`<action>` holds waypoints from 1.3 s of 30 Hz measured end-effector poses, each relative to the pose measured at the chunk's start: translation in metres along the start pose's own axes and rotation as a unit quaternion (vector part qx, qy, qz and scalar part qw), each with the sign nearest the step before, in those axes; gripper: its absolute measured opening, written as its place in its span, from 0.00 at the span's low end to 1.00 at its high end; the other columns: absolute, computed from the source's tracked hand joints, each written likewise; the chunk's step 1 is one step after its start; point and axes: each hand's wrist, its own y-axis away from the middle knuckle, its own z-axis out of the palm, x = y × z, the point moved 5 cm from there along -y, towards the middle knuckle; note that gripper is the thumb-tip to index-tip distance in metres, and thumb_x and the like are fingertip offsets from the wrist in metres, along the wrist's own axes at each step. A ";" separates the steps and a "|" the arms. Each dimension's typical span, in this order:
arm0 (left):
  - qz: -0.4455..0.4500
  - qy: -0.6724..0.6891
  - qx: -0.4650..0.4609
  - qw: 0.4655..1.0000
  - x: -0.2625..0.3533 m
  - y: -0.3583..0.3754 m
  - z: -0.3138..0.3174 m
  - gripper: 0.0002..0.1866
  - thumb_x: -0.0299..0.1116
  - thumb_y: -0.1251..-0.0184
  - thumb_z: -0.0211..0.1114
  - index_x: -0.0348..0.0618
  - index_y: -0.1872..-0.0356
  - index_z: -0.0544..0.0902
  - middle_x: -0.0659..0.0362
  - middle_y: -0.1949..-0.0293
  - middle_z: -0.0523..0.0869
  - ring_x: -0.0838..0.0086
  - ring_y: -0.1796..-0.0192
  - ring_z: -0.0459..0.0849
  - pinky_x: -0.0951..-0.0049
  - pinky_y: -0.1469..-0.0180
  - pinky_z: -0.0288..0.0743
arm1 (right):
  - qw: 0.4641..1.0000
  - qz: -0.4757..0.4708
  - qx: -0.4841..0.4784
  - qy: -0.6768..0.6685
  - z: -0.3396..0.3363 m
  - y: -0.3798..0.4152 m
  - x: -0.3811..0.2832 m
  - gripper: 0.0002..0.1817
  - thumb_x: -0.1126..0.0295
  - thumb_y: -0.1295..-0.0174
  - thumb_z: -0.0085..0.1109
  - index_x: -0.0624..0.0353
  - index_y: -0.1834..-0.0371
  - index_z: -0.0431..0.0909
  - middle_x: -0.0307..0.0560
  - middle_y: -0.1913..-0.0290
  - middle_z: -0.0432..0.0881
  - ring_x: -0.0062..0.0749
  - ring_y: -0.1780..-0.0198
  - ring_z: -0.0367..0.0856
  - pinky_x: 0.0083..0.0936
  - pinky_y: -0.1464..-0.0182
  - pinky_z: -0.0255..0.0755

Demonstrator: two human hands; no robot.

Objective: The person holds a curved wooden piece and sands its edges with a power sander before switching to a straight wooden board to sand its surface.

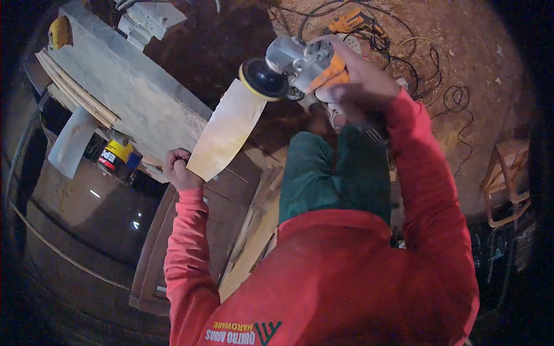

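My left hand [183, 169] is closed on the lower end of a long pale curved panel [228, 131], which slants up toward the middle. My right hand [360, 78] grips a silver and orange power sander [309, 62]. The sander's round black disc with a yellow rim [264, 78] meets or overlaps the panel's upper end; whether they touch is hard to tell. Parts of the right fingers are blurred or hidden behind the tool.
A dusty grey bench [133, 86] runs along the left, with thin curved strips [78, 89] on it. Beside it are a yellow can [118, 151] and another pale panel [73, 141]. An orange power tool [350, 22] and loose cables [456, 98] lie on the floor.
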 end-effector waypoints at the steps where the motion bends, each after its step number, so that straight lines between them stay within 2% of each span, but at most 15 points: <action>1: 0.028 -0.035 -0.002 0.999 0.001 0.000 0.001 0.12 0.29 0.40 0.48 0.32 0.72 0.79 0.59 0.73 0.80 0.77 0.70 0.72 0.75 0.64 0.68 | 1.000 0.010 -0.008 -0.011 0.003 0.004 -0.003 0.39 0.72 0.44 0.67 0.56 0.26 0.62 0.44 0.43 0.78 0.28 0.42 0.78 0.27 0.41 0.74; 4: 0.027 -0.059 -0.011 0.998 0.001 0.003 0.000 0.12 0.28 0.40 0.48 0.32 0.71 0.79 0.59 0.73 0.80 0.77 0.70 0.72 0.75 0.63 0.68 | 0.998 0.048 -0.024 -0.025 0.008 0.013 -0.011 0.40 0.71 0.44 0.67 0.56 0.26 0.62 0.45 0.41 0.78 0.29 0.39 0.77 0.28 0.37 0.73; 8: -0.054 0.029 -0.008 0.998 0.000 0.003 -0.002 0.13 0.28 0.40 0.47 0.31 0.70 0.80 0.58 0.73 0.80 0.76 0.68 0.73 0.75 0.61 0.69 | 1.000 0.012 0.016 0.011 -0.003 0.006 0.003 0.39 0.74 0.43 0.66 0.56 0.26 0.62 0.45 0.40 0.78 0.29 0.38 0.76 0.30 0.34 0.71; 12: 0.013 -0.049 -0.014 0.999 0.003 0.005 0.000 0.13 0.28 0.40 0.47 0.31 0.70 0.79 0.58 0.72 0.80 0.76 0.68 0.73 0.75 0.61 0.69 | 1.000 -0.009 -0.015 0.017 0.015 0.028 -0.025 0.41 0.76 0.45 0.70 0.56 0.26 0.62 0.46 0.40 0.78 0.30 0.37 0.76 0.30 0.34 0.71; 16: 0.008 -0.039 -0.025 0.999 0.001 0.002 -0.002 0.13 0.28 0.40 0.47 0.31 0.70 0.80 0.58 0.73 0.80 0.76 0.69 0.73 0.76 0.62 0.69 | 0.971 -0.117 -0.007 0.208 0.031 0.044 -0.049 0.43 0.75 0.45 0.74 0.54 0.25 0.61 0.45 0.41 0.78 0.30 0.39 0.76 0.32 0.37 0.73; 18: -0.002 -0.021 -0.026 0.999 -0.001 0.002 -0.003 0.13 0.28 0.40 0.47 0.31 0.71 0.80 0.58 0.73 0.80 0.77 0.69 0.73 0.77 0.63 0.68 | 0.966 -0.127 0.010 0.226 0.029 0.045 -0.051 0.43 0.74 0.44 0.74 0.54 0.25 0.61 0.45 0.42 0.78 0.30 0.40 0.76 0.33 0.38 0.74; 20: -0.021 0.010 -0.018 1.000 0.003 0.002 0.000 0.13 0.28 0.40 0.47 0.31 0.71 0.80 0.58 0.73 0.80 0.77 0.70 0.72 0.77 0.63 0.68 | 0.987 -0.093 0.004 0.128 0.028 0.040 -0.054 0.43 0.74 0.44 0.74 0.54 0.25 0.60 0.45 0.42 0.77 0.30 0.41 0.77 0.34 0.40 0.75; 24: -0.043 0.043 0.012 0.998 0.005 0.005 0.000 0.12 0.28 0.41 0.48 0.32 0.71 0.80 0.59 0.73 0.80 0.78 0.70 0.72 0.77 0.64 0.68 | 0.997 0.057 0.005 -0.052 0.012 0.030 -0.014 0.44 0.75 0.45 0.73 0.54 0.25 0.61 0.48 0.43 0.77 0.33 0.41 0.77 0.33 0.40 0.74; 26: -0.068 0.063 0.011 0.996 -0.002 0.004 0.000 0.12 0.28 0.41 0.48 0.32 0.71 0.80 0.59 0.73 0.79 0.78 0.70 0.72 0.76 0.64 0.68 | 0.994 0.057 0.015 -0.096 0.010 0.028 -0.013 0.43 0.74 0.46 0.73 0.55 0.26 0.61 0.48 0.44 0.77 0.33 0.41 0.77 0.32 0.40 0.74; 28: -0.021 0.029 0.009 0.999 0.005 0.002 0.002 0.12 0.28 0.41 0.48 0.32 0.71 0.80 0.59 0.73 0.79 0.79 0.70 0.71 0.76 0.64 0.67 | 0.992 -0.039 0.051 0.106 0.028 0.038 -0.059 0.42 0.72 0.46 0.72 0.56 0.26 0.62 0.47 0.44 0.78 0.31 0.42 0.78 0.31 0.41 0.75; 30: -0.021 0.038 0.005 0.999 0.010 0.005 0.003 0.12 0.28 0.41 0.48 0.32 0.71 0.80 0.59 0.73 0.79 0.79 0.71 0.71 0.76 0.64 0.67 | 0.976 -0.102 0.034 0.190 0.038 0.044 -0.072 0.42 0.71 0.46 0.71 0.57 0.27 0.63 0.46 0.44 0.78 0.30 0.42 0.78 0.31 0.41 0.75; 32: -0.058 0.094 0.003 0.994 0.009 0.004 0.006 0.12 0.28 0.42 0.48 0.32 0.71 0.80 0.59 0.74 0.79 0.79 0.71 0.71 0.76 0.65 0.66 | 0.976 -0.138 -0.032 0.164 0.037 0.041 -0.056 0.42 0.69 0.46 0.71 0.58 0.27 0.63 0.45 0.43 0.77 0.28 0.41 0.78 0.30 0.40 0.75; 35: -0.048 0.099 0.010 0.994 -0.002 0.004 0.003 0.12 0.27 0.42 0.48 0.32 0.72 0.80 0.60 0.74 0.79 0.79 0.71 0.71 0.76 0.64 0.67 | 0.993 -0.002 -0.025 0.112 0.029 0.042 -0.053 0.42 0.70 0.47 0.71 0.57 0.26 0.63 0.46 0.43 0.77 0.29 0.38 0.76 0.31 0.37 0.73; 37: 0.004 0.035 0.015 0.999 -0.003 0.004 0.001 0.12 0.27 0.42 0.48 0.32 0.72 0.80 0.60 0.74 0.79 0.79 0.70 0.71 0.76 0.64 0.67 | 0.999 0.027 -0.013 0.016 0.019 0.033 -0.032 0.43 0.70 0.47 0.71 0.55 0.25 0.62 0.46 0.42 0.77 0.29 0.38 0.76 0.30 0.36 0.72; 39: 0.005 0.024 0.016 1.000 -0.002 0.005 0.000 0.12 0.27 0.42 0.48 0.32 0.72 0.80 0.60 0.73 0.79 0.79 0.70 0.72 0.76 0.64 0.67 | 1.000 0.021 0.001 -0.017 0.013 0.031 -0.018 0.43 0.70 0.47 0.71 0.54 0.25 0.63 0.45 0.42 0.77 0.30 0.38 0.76 0.31 0.36 0.72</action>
